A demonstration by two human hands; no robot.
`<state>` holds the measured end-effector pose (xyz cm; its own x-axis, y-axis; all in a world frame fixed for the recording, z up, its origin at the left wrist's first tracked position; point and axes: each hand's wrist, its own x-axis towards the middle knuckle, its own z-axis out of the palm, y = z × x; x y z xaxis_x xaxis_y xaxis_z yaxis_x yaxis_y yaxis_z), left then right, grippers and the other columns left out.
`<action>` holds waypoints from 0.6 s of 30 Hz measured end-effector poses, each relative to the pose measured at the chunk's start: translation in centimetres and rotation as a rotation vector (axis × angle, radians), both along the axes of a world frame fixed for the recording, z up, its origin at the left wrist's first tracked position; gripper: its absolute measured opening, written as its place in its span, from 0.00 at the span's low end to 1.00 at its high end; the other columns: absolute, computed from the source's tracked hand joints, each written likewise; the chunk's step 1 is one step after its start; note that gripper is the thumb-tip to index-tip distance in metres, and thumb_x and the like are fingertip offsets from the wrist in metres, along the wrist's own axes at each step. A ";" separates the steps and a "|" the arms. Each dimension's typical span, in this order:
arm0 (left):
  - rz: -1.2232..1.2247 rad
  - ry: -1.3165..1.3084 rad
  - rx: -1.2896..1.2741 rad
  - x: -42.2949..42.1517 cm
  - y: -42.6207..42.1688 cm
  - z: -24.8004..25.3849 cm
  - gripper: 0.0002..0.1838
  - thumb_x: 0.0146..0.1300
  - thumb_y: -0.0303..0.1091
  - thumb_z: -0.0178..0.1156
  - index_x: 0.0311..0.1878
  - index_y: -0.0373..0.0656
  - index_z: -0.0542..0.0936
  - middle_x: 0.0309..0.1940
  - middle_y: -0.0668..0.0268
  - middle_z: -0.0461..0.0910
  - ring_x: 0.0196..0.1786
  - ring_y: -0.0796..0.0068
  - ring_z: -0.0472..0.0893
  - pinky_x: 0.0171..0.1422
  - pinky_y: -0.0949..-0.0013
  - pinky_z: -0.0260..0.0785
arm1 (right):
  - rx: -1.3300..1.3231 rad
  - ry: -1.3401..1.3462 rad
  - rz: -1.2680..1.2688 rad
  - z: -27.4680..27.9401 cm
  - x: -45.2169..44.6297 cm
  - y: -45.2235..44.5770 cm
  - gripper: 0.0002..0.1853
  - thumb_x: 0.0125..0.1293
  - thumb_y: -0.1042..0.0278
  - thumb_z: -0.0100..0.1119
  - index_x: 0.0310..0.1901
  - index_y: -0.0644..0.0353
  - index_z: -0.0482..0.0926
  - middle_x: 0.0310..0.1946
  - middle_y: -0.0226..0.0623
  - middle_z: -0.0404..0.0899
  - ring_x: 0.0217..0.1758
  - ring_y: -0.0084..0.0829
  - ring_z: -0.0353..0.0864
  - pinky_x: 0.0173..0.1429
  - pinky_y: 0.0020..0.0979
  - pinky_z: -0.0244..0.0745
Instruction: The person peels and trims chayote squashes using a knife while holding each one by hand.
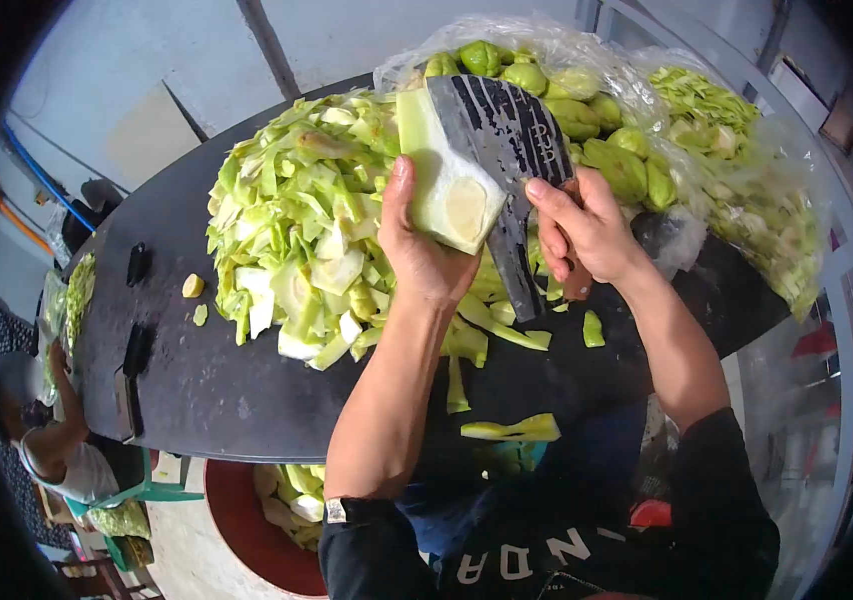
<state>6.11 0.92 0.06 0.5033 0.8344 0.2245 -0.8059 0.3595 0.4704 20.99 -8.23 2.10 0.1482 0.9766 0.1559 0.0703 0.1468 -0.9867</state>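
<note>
My left hand is closed around a large, peeled pale green vegetable, held up over the table. The vegetable has flat cut faces and a cream oval at its lower end; its kind is not clear. In my right hand is a cleaver with a brown handle and a broad dark blade, its coating streaked and worn. The blade stands along the vegetable's right side, overlapping it in view; whether it bites in cannot be seen. Behind my left hand rises a heap of pale green cut pieces.
Whole green chayotes lie in clear plastic at the back right, beside bagged shreds. Peel strips lie near the dark table's front edge. Below stands a red tub of scraps. Another person sits at left.
</note>
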 end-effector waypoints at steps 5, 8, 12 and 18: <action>-0.046 0.028 0.017 -0.9 0.7 0.5 0.24 0.68 0.54 0.56 0.57 0.47 0.78 0.50 0.66 0.82 0.54 0.65 0.80 0.61 0.56 0.71 | -0.002 0.042 0.007 0.1 -0.3 0.0 0.23 0.76 0.56 0.53 0.22 0.57 0.67 0.10 0.28 0.66 0.09 0.23 0.69 0.14 0.26 0.65; -0.157 0.027 0.039 -1.4 0.8 1.5 0.24 0.69 0.54 0.54 0.59 0.47 0.77 0.52 0.64 0.82 0.55 0.63 0.80 0.62 0.55 0.71 | 0.012 0.028 0.013 0.4 -0.5 -0.1 0.21 0.76 0.57 0.53 0.25 0.58 0.67 0.11 0.28 0.67 0.09 0.22 0.69 0.14 0.26 0.65; -0.031 0.127 0.048 -1.1 0.3 2.0 0.29 0.69 0.58 0.54 0.62 0.45 0.74 0.54 0.61 0.81 0.55 0.62 0.81 0.62 0.55 0.72 | 0.008 0.027 0.020 0.4 -0.5 -0.3 0.20 0.76 0.58 0.53 0.26 0.58 0.67 0.11 0.27 0.67 0.09 0.22 0.69 0.14 0.26 0.65; -0.010 0.151 0.114 -1.1 0.6 1.3 0.31 0.67 0.60 0.56 0.62 0.45 0.74 0.54 0.61 0.80 0.55 0.62 0.81 0.62 0.56 0.73 | 0.033 -0.018 0.001 0.0 -0.8 -0.2 0.20 0.76 0.58 0.52 0.25 0.58 0.67 0.11 0.27 0.67 0.09 0.22 0.69 0.14 0.26 0.64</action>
